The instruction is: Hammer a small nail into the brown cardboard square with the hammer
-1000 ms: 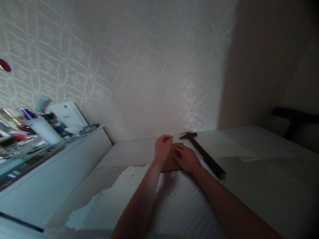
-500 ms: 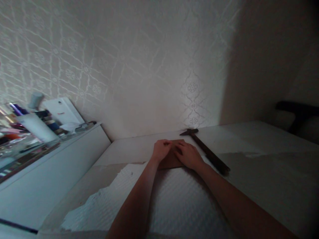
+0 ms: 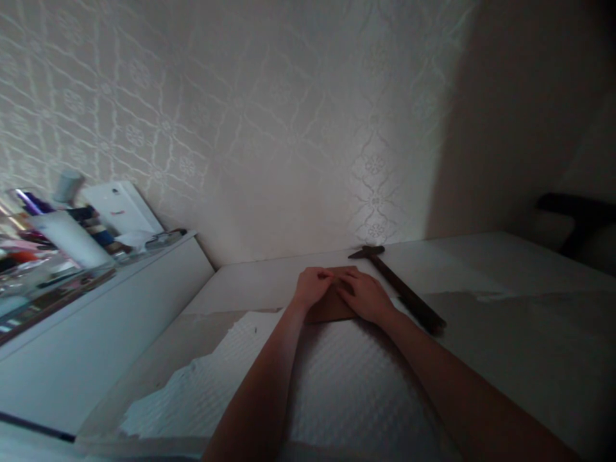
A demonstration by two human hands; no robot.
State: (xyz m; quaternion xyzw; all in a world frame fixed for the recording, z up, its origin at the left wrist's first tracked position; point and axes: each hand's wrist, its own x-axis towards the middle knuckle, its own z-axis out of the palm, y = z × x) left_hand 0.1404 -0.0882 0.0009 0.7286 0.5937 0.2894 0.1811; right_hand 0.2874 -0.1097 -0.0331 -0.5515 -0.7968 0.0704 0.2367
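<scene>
- It looks like a room in a home, judging mainly by the wall [image 3: 283,199], which carries decorative wallpaper with pale lattice lines and small flowers.
- On the left, a white cabinet [image 3: 129,311] reads as household furniture; its top is crowded with small mixed belongings, among them a pale cylindrical container [image 3: 74,239] and a white box [image 3: 120,206] leaning at a slant.
- A pale tabletop [image 3: 255,273] meets the wall, partly covered by a ragged-edged, textured white sheet [image 3: 346,391].
- A hammer [image 3: 402,282] lies there, a workshop note in otherwise domestic surroundings.
</scene>
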